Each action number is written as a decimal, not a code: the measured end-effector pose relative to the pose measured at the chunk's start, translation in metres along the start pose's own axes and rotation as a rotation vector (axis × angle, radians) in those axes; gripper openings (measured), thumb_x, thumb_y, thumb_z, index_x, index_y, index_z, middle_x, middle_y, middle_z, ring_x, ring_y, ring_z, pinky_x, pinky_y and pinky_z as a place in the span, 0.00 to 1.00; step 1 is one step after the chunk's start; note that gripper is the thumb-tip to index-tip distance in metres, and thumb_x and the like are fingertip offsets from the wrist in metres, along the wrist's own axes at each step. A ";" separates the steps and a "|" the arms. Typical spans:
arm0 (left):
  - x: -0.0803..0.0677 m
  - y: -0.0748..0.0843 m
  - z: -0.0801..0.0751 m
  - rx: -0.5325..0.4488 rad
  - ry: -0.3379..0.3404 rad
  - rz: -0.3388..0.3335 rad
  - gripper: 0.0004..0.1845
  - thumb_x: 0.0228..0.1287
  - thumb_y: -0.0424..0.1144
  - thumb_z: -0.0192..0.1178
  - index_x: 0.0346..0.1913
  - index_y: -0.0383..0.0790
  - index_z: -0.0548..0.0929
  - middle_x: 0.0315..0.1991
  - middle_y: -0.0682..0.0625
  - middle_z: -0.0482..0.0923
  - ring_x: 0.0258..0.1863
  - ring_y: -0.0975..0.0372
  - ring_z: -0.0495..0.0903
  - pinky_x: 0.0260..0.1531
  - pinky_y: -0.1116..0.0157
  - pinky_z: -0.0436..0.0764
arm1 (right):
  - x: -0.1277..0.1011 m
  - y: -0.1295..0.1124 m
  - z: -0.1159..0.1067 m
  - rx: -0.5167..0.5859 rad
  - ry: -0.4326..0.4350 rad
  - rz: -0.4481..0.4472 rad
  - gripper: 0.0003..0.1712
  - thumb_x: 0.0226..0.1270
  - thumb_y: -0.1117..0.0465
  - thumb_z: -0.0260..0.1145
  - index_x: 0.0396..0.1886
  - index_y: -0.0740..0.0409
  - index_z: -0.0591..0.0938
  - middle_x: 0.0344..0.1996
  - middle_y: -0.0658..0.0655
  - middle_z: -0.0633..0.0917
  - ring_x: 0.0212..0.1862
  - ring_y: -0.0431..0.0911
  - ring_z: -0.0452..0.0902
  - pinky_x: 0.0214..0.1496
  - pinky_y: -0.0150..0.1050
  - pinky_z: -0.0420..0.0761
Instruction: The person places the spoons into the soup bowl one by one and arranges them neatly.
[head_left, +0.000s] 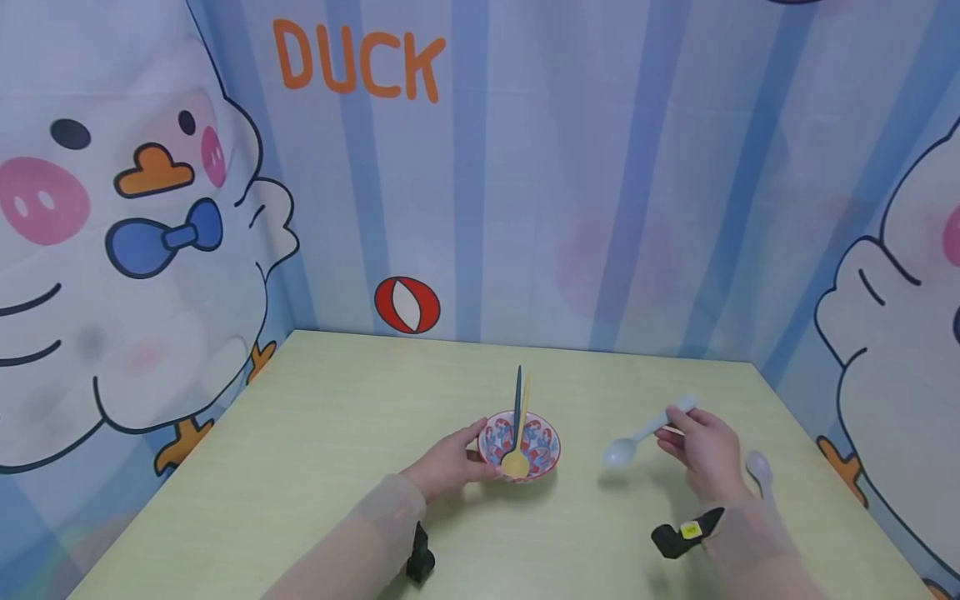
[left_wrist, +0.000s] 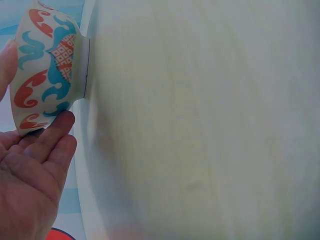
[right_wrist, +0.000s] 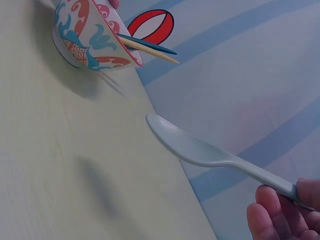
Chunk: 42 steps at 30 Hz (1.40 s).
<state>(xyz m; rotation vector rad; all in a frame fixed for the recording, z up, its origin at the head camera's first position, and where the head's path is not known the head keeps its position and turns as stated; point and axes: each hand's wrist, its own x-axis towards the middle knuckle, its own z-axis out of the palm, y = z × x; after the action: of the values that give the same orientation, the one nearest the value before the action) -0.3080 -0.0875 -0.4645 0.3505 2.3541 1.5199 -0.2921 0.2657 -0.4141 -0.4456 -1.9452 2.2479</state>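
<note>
Presently we note the left hand [head_left: 452, 460] grasping the patterned bowl [head_left: 547, 442] from its left side, thumb and fingers on opposite parts of the wall; we judge this grip serves to steady it and leaves the mouth accessible from the right. Whether the foot rests on the table [head_left: 337, 408] we cannot tell. Inside the bowl stand a yellow spoon [head_left: 515, 464], head down at the near side, and a dark blue utensil [head_left: 517, 400] whose lower end is hidden; both handles lean past the far rim, presumably because they are too long to lie within. To the right, the right hand [head_left: 707, 447] pinches a pale blue spoon [head_left: 620, 452] near its handle's end, above the table, likely to keep its head free, pointing left toward the bowl. Farther right, beside the right wrist, lies a whitish spoon [head_left: 759, 468], untouched by the fingers.
</note>
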 end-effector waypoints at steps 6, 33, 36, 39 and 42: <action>0.000 0.001 -0.001 0.007 0.002 0.001 0.50 0.56 0.44 0.71 0.76 0.44 0.52 0.61 0.47 0.72 0.58 0.54 0.75 0.59 0.51 0.70 | 0.002 -0.002 0.015 -0.027 -0.019 -0.002 0.24 0.71 0.58 0.60 0.59 0.68 0.69 0.30 0.47 0.82 0.29 0.39 0.81 0.39 0.32 0.82; -0.003 0.003 -0.001 0.041 -0.002 0.004 0.50 0.56 0.45 0.71 0.76 0.44 0.52 0.56 0.48 0.75 0.56 0.56 0.75 0.58 0.50 0.71 | 0.007 -0.004 0.080 -0.127 -0.133 -0.034 0.23 0.71 0.60 0.61 0.59 0.71 0.72 0.35 0.56 0.82 0.28 0.40 0.81 0.37 0.34 0.83; -0.003 0.003 -0.001 0.044 0.000 0.003 0.50 0.56 0.45 0.71 0.76 0.44 0.52 0.57 0.48 0.74 0.57 0.55 0.74 0.58 0.51 0.71 | 0.007 -0.003 0.089 -0.134 -0.150 -0.039 0.22 0.71 0.60 0.61 0.57 0.71 0.73 0.35 0.57 0.81 0.28 0.41 0.81 0.37 0.34 0.83; -0.003 0.003 -0.001 0.049 -0.001 0.012 0.50 0.56 0.44 0.71 0.76 0.43 0.53 0.58 0.47 0.74 0.57 0.55 0.74 0.58 0.50 0.71 | 0.007 -0.002 0.096 -0.140 -0.173 -0.044 0.20 0.71 0.61 0.60 0.55 0.72 0.74 0.35 0.57 0.81 0.29 0.41 0.81 0.37 0.34 0.83; -0.002 0.003 -0.001 0.049 -0.001 0.010 0.50 0.56 0.45 0.71 0.76 0.43 0.53 0.58 0.47 0.74 0.57 0.55 0.74 0.58 0.50 0.71 | 0.007 0.000 0.103 -0.145 -0.194 -0.046 0.18 0.71 0.61 0.60 0.53 0.72 0.75 0.34 0.57 0.81 0.28 0.41 0.80 0.36 0.33 0.82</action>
<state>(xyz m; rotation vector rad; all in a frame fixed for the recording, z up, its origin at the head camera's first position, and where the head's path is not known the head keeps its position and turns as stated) -0.3063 -0.0876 -0.4613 0.3759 2.3954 1.4681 -0.3306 0.1710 -0.4025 -0.2016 -2.1984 2.2037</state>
